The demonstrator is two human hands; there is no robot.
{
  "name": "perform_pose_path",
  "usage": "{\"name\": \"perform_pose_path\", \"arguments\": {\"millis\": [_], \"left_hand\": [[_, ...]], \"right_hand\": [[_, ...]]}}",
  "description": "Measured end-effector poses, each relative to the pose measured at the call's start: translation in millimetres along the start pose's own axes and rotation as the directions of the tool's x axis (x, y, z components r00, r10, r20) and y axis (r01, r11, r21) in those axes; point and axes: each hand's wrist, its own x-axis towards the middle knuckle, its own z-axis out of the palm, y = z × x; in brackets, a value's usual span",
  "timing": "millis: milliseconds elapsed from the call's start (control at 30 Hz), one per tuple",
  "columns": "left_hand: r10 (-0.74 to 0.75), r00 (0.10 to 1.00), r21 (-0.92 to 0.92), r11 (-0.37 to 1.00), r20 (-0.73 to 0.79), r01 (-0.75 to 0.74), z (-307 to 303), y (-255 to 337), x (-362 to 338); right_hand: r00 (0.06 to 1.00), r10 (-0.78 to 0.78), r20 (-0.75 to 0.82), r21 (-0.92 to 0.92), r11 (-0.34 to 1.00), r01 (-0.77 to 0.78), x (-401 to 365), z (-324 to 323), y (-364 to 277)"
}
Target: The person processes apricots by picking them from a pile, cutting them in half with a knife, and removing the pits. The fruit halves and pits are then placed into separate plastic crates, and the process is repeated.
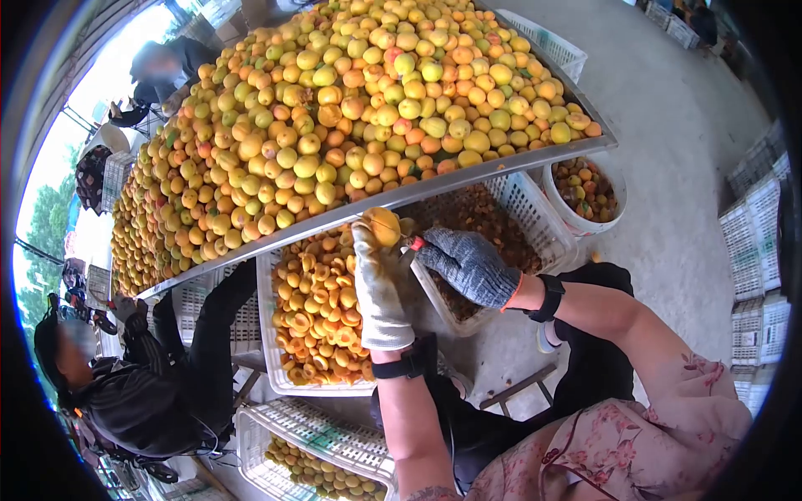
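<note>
My left hand [380,292], in a pale work glove, grips a yellow-orange apricot [383,226] just below the metal rim of the sorting table. Opposite it, my right hand [469,265] in a grey knit glove is closed on a small red-handled knife [416,243], pointed toward the apricot; its blade is hard to make out. Under my left hand stands a white crate [271,334] of halved apricots [322,313]. A second white crate [551,230], holding dark brown pits [480,219], lies beneath and beyond my right hand.
Whole apricots [376,108] are heaped on the metal-edged table [468,177]. A white bucket [576,219] of fruit stands at its right corner. Below left is a crate [313,434] over more fruit. One person [142,392] sits at left, another [167,71] behind. Crates [756,242] are stacked right.
</note>
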Motion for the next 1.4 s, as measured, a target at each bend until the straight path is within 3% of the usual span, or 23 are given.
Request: {"name": "perform_pose_path", "arguments": {"millis": [67, 167, 200, 267, 300, 333, 433, 500, 633, 733, 800, 867, 933, 967, 1000, 1033, 1067, 1133, 1167, 1200, 1267, 1333, 1400], "left_hand": [[0.107, 0.992, 0.116, 0.988, -0.067, -0.098, 0, -3, 6], [0.122, 0.988, 0.264, 0.96, -0.09, -0.095, 2, 3, 7], [0.126, 0.988, 0.262, 0.96, -0.09, -0.099, 6, 5, 7], [0.053, 0.993, 0.053, 0.997, -0.106, -0.048, 21, 7, 1], [0.114, 0.98, -0.011, 0.993, -0.163, -0.117, 23, -6, -1], [-0.006, 0.987, -0.032, 0.999, -0.159, 0.001, 16, -2, -1], [0.057, 0.998, 0.086, 0.995, -0.042, -0.053, 12, -1, -4], [-0.065, 0.996, 0.047, 0.997, -0.068, 0.069, 8, 2, 1], [0.156, 0.986, 0.065, 0.986, -0.054, -0.152, -9, -20, 10], [-0.016, 1.0, -0.36, 0.933, 0.022, 0.023, -7, -11, 15], [-0.036, 0.996, -0.455, 0.888, 0.08, 0.068, -17, -9, 17], [0.013, 0.996, -0.461, 0.886, -0.088, -0.053, -12, 3, 17], [0.128, 0.991, -0.455, 0.88, -0.043, -0.133, -17, 18, 18], [0.134, 0.988, -0.413, 0.897, -0.081, -0.156, -15, 22, 17], [0.151, 0.976, -0.337, 0.921, -0.158, -0.197, -18, 14, 20], [0.148, 0.978, -0.113, 0.98, -0.147, -0.165, -14, 2, 15], [0.138, 0.981, 0.12, 0.985, -0.135, -0.122, -4, -7, 9], [0.215, 0.967, 0.582, 0.772, 0.14, -0.256, 24, -23, -3], [0.307, 0.932, 0.679, 0.643, 0.194, -0.353, 30, -32, -4], [0.387, 0.884, 0.753, 0.492, 0.261, -0.437, 35, -40, -5], [0.359, 0.901, 0.698, 0.579, 0.244, -0.421, 34, -45, 0], [0.45, 0.864, 0.778, 0.45, 0.227, -0.438, 39, -47, -2], [0.425, 0.89, 0.793, 0.48, 0.164, -0.375, 47, -45, -4]], "right_hand": [[0.999, 0.049, 0.007, 0.039, 0.998, -0.05, 3, -2, 2], [0.993, 0.112, 0.021, 0.121, 0.986, -0.114, 4, -3, 0], [0.998, 0.07, 0.01, 0.086, 0.994, -0.07, 6, -3, 0], [0.999, 0.034, 0.009, 0.049, 0.998, -0.034, 3, -4, 1], [1.0, -0.003, 0.021, -0.016, 1.0, 0.003, 2, -3, 2], [0.999, -0.036, 0.036, -0.077, 0.996, 0.038, 0, -1, 2], [0.999, -0.013, 0.035, -0.102, 0.995, 0.017, -1, -5, 5], [1.0, -0.014, -0.005, -0.099, 0.995, 0.014, 0, -4, 11], [0.997, -0.001, 0.077, -0.141, 0.99, 0.012, 3, -6, 15], [0.992, -0.096, 0.085, -0.12, 0.987, 0.106, 1, -4, 22], [0.986, -0.153, 0.072, -0.082, 0.984, 0.159, -6, -6, 23], [0.975, -0.067, 0.21, -0.17, 0.98, 0.104, -10, -20, 19], [0.974, -0.113, 0.197, -0.079, 0.988, 0.131, -12, -30, 21], [0.994, -0.005, 0.112, 0.217, 0.976, -0.019, -9, -30, 19], [0.988, 0.136, 0.074, 0.495, 0.855, -0.155, -7, -30, 16], [0.895, 0.386, 0.222, 0.679, 0.597, -0.426, 4, -40, 4], [0.898, 0.38, 0.223, 0.686, 0.593, -0.422, 13, -42, 5], [0.692, 0.631, 0.351, 0.666, 0.352, -0.658, 27, -42, 14], [0.836, 0.533, 0.128, 0.826, 0.409, -0.387, 27, -25, 20], [0.84, 0.528, 0.126, 0.83, 0.408, -0.381, 27, -21, 26], [0.844, 0.531, 0.078, 0.765, 0.511, -0.392, 32, -21, 26], [0.794, 0.605, 0.055, 0.792, 0.458, -0.404, 34, -19, 28], [0.845, 0.535, -0.011, 0.604, 0.677, -0.421, 32, -12, 41]]}}
